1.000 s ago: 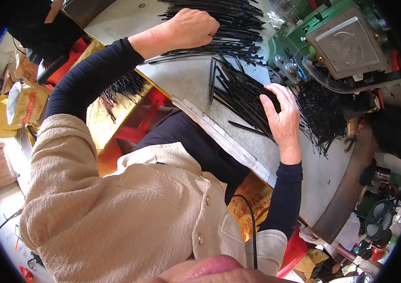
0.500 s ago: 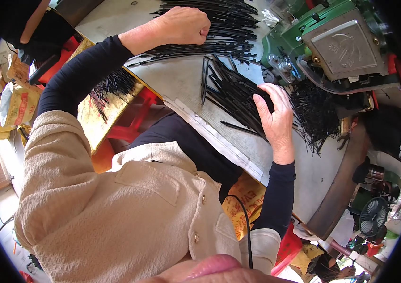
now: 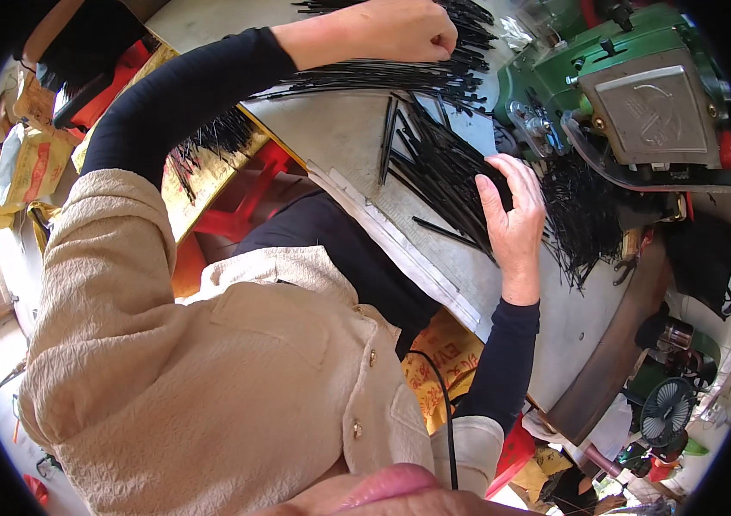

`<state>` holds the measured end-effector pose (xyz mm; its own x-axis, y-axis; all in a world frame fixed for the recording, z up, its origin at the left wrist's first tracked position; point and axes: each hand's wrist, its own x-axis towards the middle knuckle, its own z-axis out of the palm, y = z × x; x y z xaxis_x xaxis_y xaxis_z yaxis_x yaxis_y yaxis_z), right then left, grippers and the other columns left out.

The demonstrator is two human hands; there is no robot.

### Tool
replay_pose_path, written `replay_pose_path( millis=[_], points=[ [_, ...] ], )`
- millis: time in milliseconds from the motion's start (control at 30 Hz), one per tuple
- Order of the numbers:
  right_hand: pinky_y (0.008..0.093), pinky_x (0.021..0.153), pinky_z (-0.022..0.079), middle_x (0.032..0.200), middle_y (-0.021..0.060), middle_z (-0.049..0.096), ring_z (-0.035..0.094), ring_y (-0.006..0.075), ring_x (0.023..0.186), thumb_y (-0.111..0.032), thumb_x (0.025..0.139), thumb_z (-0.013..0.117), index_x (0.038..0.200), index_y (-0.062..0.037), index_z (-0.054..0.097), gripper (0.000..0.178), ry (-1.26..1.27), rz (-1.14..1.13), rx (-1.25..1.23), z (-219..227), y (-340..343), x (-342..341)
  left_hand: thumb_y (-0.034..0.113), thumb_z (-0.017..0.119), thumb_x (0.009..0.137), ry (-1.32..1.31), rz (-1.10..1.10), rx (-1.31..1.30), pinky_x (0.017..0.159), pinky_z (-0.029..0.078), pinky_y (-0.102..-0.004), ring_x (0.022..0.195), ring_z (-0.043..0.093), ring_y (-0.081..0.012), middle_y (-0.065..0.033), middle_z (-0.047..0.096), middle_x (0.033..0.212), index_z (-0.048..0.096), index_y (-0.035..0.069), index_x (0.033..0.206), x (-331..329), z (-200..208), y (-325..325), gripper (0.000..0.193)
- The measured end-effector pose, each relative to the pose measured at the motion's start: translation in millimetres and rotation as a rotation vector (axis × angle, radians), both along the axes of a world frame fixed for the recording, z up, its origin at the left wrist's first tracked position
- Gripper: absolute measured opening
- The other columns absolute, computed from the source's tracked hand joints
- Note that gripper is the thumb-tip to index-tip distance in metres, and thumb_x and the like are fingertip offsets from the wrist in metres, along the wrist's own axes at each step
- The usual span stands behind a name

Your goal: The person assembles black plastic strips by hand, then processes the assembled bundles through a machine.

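Note:
My left hand (image 3: 410, 33) is closed above a spread bundle of long thin black rods (image 3: 374, 77) at the far side of the table. Anything inside its curled fingers is hidden. My right hand (image 3: 517, 225) lies at the right edge of a pile of shorter, flatter black strips (image 3: 443, 150). Its thumb stands apart from the fingers, and the fingertips bend down over the strips. A single strip (image 3: 444, 230) sticks out toward the table's near edge.
A green machine with a metal plate (image 3: 653, 112) stands at the far right. Beside it lies a tangled heap of thin black pieces (image 3: 585, 219). Pliers (image 3: 625, 268) rest near that heap. A small fan (image 3: 668, 411) is at the right. More black rods (image 3: 219, 138) lie on the left.
My left hand has moved right and farther away over the long rods, still closed. My right hand stays by the shorter strips. The whole view has shifted slightly.

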<state>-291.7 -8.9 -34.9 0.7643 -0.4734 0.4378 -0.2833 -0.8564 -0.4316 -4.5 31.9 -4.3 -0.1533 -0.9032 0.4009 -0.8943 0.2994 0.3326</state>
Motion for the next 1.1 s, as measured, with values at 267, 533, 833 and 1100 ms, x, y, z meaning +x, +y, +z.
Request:
replay_pose_path(
  millis=[267, 533, 833, 1100],
  points=[
    [0.0361, 0.087, 0.046, 0.102, 0.0132, 0.063, 0.059, 0.0302, 0.098, -0.019, 0.082, 0.068, 0.099, -0.0018, 0.063, 0.025, 0.019, -0.005, -0.009, 2, 0, 2, 0.020, 0.058, 0.081, 0.001, 0.123, 0.280, 0.068, 0.050, -0.0391, 0.076, 0.064, -0.0311, -0.0138, 0.067, 0.079, 0.068, 0.005, 0.086, 19, 21, 70, 0.019],
    [0.0361, 0.087, 0.045, 0.103, 0.0137, 0.062, 0.058, 0.0297, 0.098, -0.018, 0.086, 0.065, 0.102, 0.0004, 0.061, 0.025, 0.041, 0.022, -0.001, 5, 1, 2, 0.024, 0.063, 0.082, 0.025, 0.311, 0.378, 0.065, 0.050, -0.0339, 0.070, 0.064, -0.0251, -0.0114, 0.067, 0.077, 0.068, 0.005, 0.092, 40, 49, 141, 0.022],
    [0.0361, 0.090, 0.044, 0.106, 0.0136, 0.062, 0.058, 0.0297, 0.100, -0.019, 0.087, 0.064, 0.104, 0.0008, 0.061, 0.026, 0.060, 0.015, 0.007, 4, 5, 2, 0.021, 0.067, 0.079, 0.056, 0.331, 0.378, 0.059, 0.047, -0.0311, 0.061, 0.061, -0.0199, -0.0096, 0.062, 0.069, 0.065, 0.003, 0.085, 55, -2, 184, 0.019],
    [0.0362, 0.092, 0.043, 0.108, 0.0129, 0.062, 0.058, 0.0291, 0.102, -0.013, 0.089, 0.060, 0.105, 0.0011, 0.060, 0.022, 0.082, 0.002, 0.034, 3, 5, 0, 0.026, 0.064, 0.083, 0.319, 0.414, 0.305, 0.060, 0.048, -0.0298, 0.065, 0.063, -0.0165, -0.0081, 0.067, 0.075, 0.068, 0.005, 0.093, 61, 12, 189, 0.024]
  ],
)
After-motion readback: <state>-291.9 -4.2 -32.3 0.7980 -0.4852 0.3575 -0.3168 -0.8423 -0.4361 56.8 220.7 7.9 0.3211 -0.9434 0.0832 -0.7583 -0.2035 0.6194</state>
